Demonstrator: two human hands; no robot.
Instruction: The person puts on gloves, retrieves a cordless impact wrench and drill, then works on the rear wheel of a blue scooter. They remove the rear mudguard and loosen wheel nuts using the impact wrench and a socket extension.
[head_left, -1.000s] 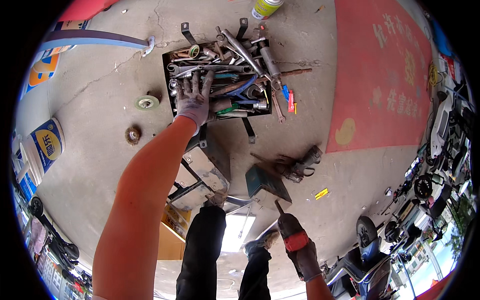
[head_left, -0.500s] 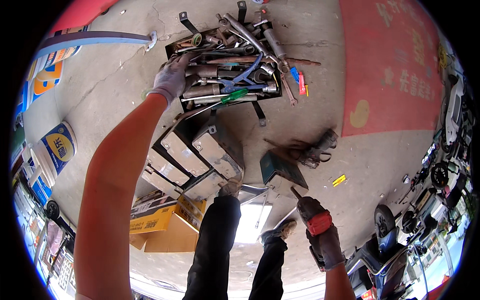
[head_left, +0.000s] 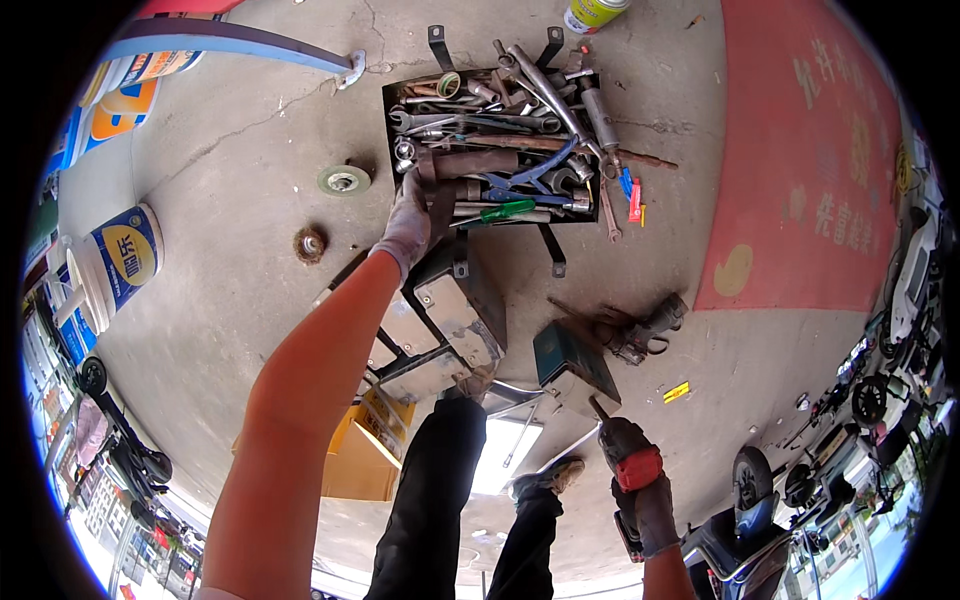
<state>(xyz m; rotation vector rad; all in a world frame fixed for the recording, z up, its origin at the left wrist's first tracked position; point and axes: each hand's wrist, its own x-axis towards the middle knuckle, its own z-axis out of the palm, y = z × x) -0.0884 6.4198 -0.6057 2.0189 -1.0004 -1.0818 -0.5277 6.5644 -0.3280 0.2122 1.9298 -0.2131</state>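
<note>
Up at twelve o'clock, a black tool box [head_left: 388, 110] sits on the floor [head_left: 220, 300], heaped with metal tools [head_left: 550, 95]. The pale-gloved left hand [head_left: 404, 225] reaches to the box's eight o'clock corner, at about eleven o'clock from the middle of the view. Its fingers are by a round silver socket [head_left: 404, 151] and a fat brown tube [head_left: 475, 163]. I can't tell if that grip is spread or pinching something, because the hand hides its own fingertips. Down at five o'clock, the dark-gloved right hand [head_left: 655, 512] has its grip wrapped tight around a red and black drill [head_left: 637, 468]. The drill points up toward a green metal box [head_left: 577, 362] at four o'clock. I think the step now is looking through the tools with the left hand, while the right hand holds the drill out of the way. The next move seems to call for a good hold on one tool and a slow lift, since the pile is messy and others could roll. Many tools lie under others, so I can't name them. The right hand covers most of the drill's handle, and I can't tell if the drill's tip touches the green box. Wheeled things [head_left: 752, 482] at the four o'clock edge look bent and cut off.
</note>
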